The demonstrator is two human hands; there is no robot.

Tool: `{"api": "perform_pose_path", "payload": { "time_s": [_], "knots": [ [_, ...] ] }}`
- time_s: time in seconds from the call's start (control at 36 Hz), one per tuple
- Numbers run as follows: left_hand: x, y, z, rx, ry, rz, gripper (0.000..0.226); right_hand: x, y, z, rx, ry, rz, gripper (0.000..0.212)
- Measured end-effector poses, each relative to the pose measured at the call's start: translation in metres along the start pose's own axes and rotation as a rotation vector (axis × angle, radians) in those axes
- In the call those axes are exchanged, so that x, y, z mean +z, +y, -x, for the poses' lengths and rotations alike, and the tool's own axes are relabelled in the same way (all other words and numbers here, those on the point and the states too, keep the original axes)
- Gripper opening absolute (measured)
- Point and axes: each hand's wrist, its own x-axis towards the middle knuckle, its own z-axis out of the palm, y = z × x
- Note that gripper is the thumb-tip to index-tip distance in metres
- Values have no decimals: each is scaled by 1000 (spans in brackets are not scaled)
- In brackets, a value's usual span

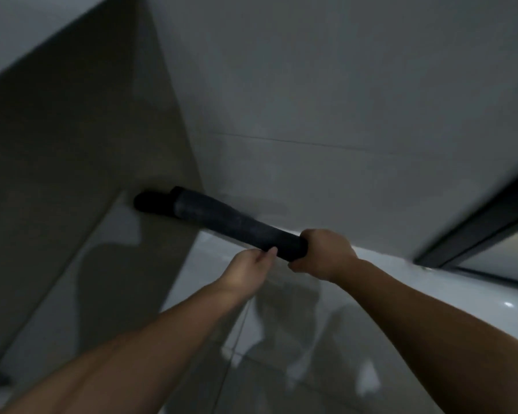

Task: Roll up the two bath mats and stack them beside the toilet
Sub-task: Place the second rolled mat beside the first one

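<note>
A dark grey rolled bath mat [231, 221] lies along the foot of the pale wall, its far end in the corner. Beyond that end a second dark roll [151, 201] shows partly, black and blurred. My right hand [326, 252] is wrapped around the near end of the grey roll. My left hand [251, 268] touches the roll's near underside with its fingertips, thumb against it. No toilet is in view. The frame is dim and motion-blurred.
Glossy white floor tiles [210, 339] reflect my arms. A brownish wall panel [72, 144] stands at the left, meeting the pale tiled wall [341, 115] at the corner. A black-framed door or panel [476, 234] runs at the right edge.
</note>
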Motion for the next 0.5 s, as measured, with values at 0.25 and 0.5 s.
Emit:
{"api": "perform_pose_path", "payload": {
  "time_s": [0.25,0.5],
  "knots": [
    [-5,-26,-18,-156,266,482,35,27,-45,-34,-142,-44,-210,33],
    [-26,-49,-22,-188,326,891,37,28,-85,-39,-156,-130,-322,45]
  ]
}}
